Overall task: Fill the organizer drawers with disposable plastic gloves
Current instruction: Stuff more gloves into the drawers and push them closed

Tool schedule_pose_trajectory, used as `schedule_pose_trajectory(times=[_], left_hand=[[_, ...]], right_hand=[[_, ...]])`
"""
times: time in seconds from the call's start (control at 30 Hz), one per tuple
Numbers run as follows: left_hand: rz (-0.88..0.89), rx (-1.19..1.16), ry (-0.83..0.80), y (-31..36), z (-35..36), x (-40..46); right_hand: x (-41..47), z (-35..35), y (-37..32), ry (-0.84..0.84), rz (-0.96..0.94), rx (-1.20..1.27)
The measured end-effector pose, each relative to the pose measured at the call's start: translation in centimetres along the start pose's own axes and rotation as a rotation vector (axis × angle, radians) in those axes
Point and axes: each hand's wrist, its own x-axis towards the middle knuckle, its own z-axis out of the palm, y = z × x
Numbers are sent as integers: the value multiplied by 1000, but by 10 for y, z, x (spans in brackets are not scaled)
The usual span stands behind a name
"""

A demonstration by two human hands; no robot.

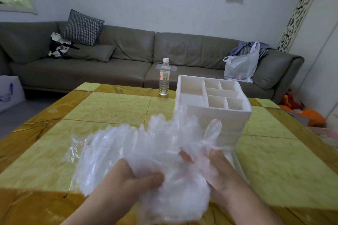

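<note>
Both hands are low in the head view, gripping one big wad of disposable plastic gloves (146,155). Left hand (128,179) at 7 o'clock: thumb pressed over the front of the wad, fingers buried in the plastic. Right hand (217,170) at 5 o'clock: clamps the right side of the wad, fingertips showing through the film near centre. Neither hand is empty or relaxed.

Wad is clear, crumpled, held just above the table (109,104). It spreads out toward 9 o'clock, with one glove finger sticking up at 1 o'clock in front of the organizer.

Organizer (212,107) is a white box at 1 o'clock from the hands, standing on the table, top divided into open compartments: one large on the left, several small on the right. All visible compartments look empty. Drawer fronts are mostly hidden behind the gloves; a white drawer edge shows at 4 o'clock beside the right hand, contents not visible.

Table is tiled yellow-green with amber borders.

Water bottle (164,78) stands upright at the far table edge, 12 o'clock, just left of the organizer, not touching it.

Behind: grey sofa (118,56) across the back wall, checked cushion (82,27) at 10 o'clock, translucent plastic bag (241,65) on the seat at 2 o'clock.
</note>
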Motion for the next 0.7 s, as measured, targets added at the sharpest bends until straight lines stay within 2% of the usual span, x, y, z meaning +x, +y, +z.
schedule_pose_trajectory(times=[0.1, 0.27, 0.37, 0.47, 0.57, 0.63, 0.7], left_hand=[[18, 44, -20, 2, 0, -4], [-98, -219, -16, 6, 5, -5], [-133, -373, 49, 9, 11, -7], [-119, -352, 253, 6, 13, -3], [-76, -326, 410, 1, 12, 1], [-29, -379, 431, 1, 12, 1], [0, -420, 423, 2, 11, 0]], right_hand=[[1, 2, -2, 119, 49, 117], [0, 4, -4, 227, -11, -26], [-3, 8, -4, 192, -84, -140], [-3, 10, -3, 192, -100, -141], [-6, 12, -5, 59, 46, -4], [-8, 13, -5, -57, 127, -13], [-10, 13, -2, -105, 145, -48]])
